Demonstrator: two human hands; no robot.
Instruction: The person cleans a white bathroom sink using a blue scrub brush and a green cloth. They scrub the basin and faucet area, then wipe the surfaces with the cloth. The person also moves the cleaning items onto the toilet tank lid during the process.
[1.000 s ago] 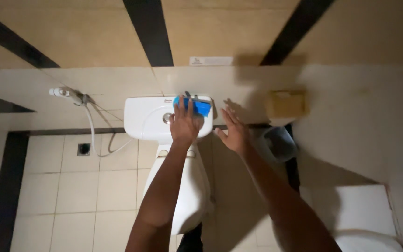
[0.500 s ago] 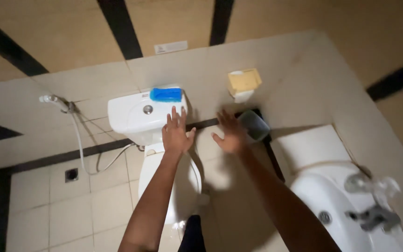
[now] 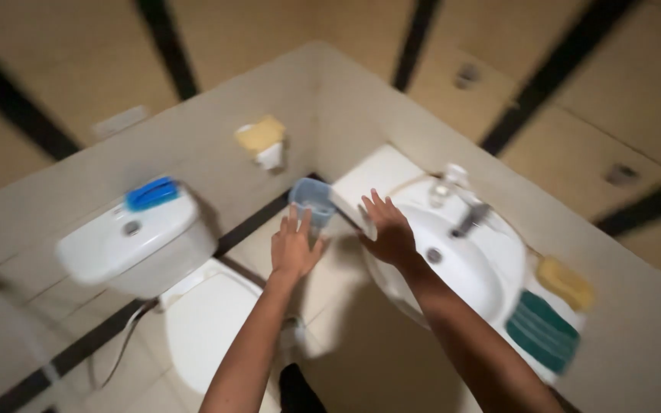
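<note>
head view, looking down into a small tiled bathroom corner. both of the person's arms reach forward over the floor between toilet and sink.

left hand [image 3: 294, 248]: palm down, fingers spread and straight, holding nothing. its fingertips sit just below a small translucent blue bin [image 3: 314, 200] that stands on the floor in the corner against the wall; from this angle i cannot tell whether the fingertips touch the bin's rim or fall just short of it.

right hand [image 3: 386, 229]: also wide open, fingers fanned, nothing in its grip. it hovers over the left rim of the white sink [image 3: 491, 283], just to the right of the bin and apart from it.

surroundings i can log: white toilet tank [image 3: 135, 245] at left with a blue brush-like object [image 3: 151, 193] lying on the back edge of its lid; toilet bowl [image 3: 204, 321] below it. a yellow sponge [image 3: 260, 134] rests on a small white holder on the ledge above the bin. on the sink, a faucet [image 3: 470, 218] at the back, a yellow soap bar [image 3: 566, 282] and a dark green ribbed cloth or pad [image 3: 542, 330] on the right side of the counter.

image has some motion blur; fine detail on the bin contents is not readable.
</note>
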